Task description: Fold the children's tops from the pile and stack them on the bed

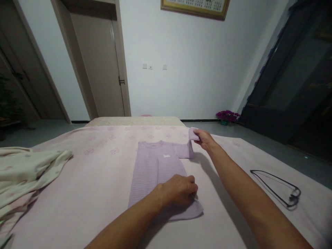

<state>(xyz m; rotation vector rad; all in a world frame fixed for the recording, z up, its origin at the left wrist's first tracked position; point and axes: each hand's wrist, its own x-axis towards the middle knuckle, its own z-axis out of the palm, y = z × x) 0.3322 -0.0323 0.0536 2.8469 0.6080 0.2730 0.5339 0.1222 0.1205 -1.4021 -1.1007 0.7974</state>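
Observation:
A lilac ribbed sweater [149, 166] with a small white motif on its chest lies on the pink-white cloth. Its left side looks folded inward, while the sleeve on the right stretches out. My right hand [203, 138] pinches the cuff of that sleeve and lifts it off the surface. Over the lower right side of the sweater, my left hand [181, 190] is closed, its fingers pinching the garment's edge. The fabric beneath my left hand and forearm is hidden.
Pale patterned cloth [28, 176] lies bunched at the left. A black wire hanger [280, 183] rests at the right. Past the far edge stand a door [98, 65], a wall and purple flowers [227, 116] on the floor.

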